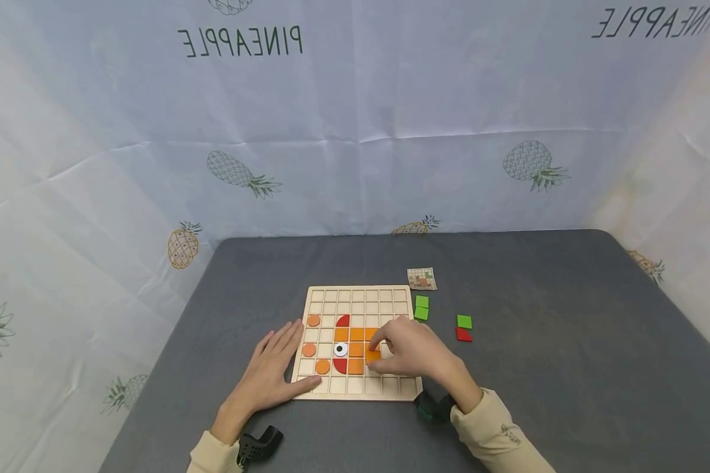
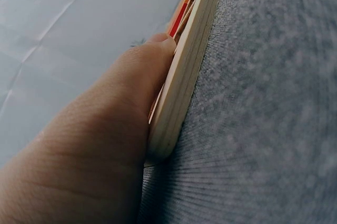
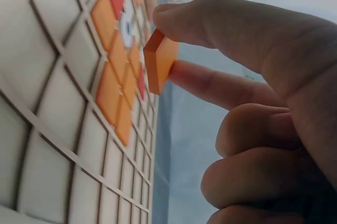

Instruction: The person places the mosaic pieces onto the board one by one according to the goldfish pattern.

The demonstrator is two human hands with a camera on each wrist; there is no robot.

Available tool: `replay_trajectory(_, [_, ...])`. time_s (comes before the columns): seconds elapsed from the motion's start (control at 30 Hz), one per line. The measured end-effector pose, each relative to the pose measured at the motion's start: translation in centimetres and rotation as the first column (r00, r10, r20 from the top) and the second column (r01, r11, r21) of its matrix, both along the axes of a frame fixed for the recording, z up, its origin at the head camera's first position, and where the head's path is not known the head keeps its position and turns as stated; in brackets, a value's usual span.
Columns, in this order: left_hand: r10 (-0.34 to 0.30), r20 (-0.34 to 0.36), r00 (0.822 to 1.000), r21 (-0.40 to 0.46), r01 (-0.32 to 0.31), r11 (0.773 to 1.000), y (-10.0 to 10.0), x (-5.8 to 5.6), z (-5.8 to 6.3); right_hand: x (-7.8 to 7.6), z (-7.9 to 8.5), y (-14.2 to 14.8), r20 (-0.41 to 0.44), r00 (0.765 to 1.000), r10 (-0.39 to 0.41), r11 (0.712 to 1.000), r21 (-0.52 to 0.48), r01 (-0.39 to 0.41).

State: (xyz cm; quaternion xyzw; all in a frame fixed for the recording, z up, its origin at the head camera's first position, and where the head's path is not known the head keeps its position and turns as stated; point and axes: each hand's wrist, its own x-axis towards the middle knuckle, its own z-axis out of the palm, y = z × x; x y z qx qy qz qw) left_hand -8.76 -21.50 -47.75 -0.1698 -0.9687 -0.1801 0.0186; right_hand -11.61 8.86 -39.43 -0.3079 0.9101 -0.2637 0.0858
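Observation:
A wooden grid board (image 1: 357, 397) lies on the dark grey table. Between thumb and index finger, my right hand (image 1: 414, 346) pinches an orange square tile (image 3: 160, 60), held tilted over the board's cells. Set in the grid are several orange square tiles (image 1: 356, 350), a white eye disc (image 1: 340, 349), a red curved piece (image 1: 343, 320) above it and another (image 1: 340, 366) below. Orange discs (image 1: 309, 349) sit in the left columns. My left hand (image 1: 266, 374) rests at the board's left side, fingers stretched out, its thumb on the near left corner.
Beside the board's right edge lie two green tiles (image 1: 422, 307). Farther right, another green tile (image 1: 464, 321) stands next to a red piece (image 1: 463, 334). A small picture card (image 1: 422, 278) is at the board's far right corner. A pineapple-print cloth (image 1: 355, 184) hangs behind the table.

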Motion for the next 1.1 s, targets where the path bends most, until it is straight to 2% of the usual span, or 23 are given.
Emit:
replay_trajectory(0.17, [0.000, -0.002, 1.000, -0.007, 0.000, 1.000, 0.0, 0.0, 0.0, 0.1, -0.7, -0.8, 0.022, 1.000, -0.018, 0.998, 0.058, 0.017])
replay_trajectory(0.4, [0.005, 0.005, 1.000, -0.008, -0.005, 1.000, 0.0, 0.0, 0.0, 0.2, -1.6, -1.2, -0.038, 0.998, -0.058, 0.989, 0.131, 0.062])
replay_trajectory(0.8, [0.008, 0.002, 1.000, -0.006, -0.008, 1.000, 0.1, 0.0, -0.1, 0.5, -1.9, -1.6, -0.114, 0.993, -0.037, 0.985, 0.164, 0.056])
replay_trajectory(1.1, [0.005, 0.002, 1.000, -0.004, -0.005, 1.000, 0.0, -0.1, 0.0, 0.5, -2.0, -1.9, -0.096, 0.994, -0.053, 0.983, 0.170, 0.069])
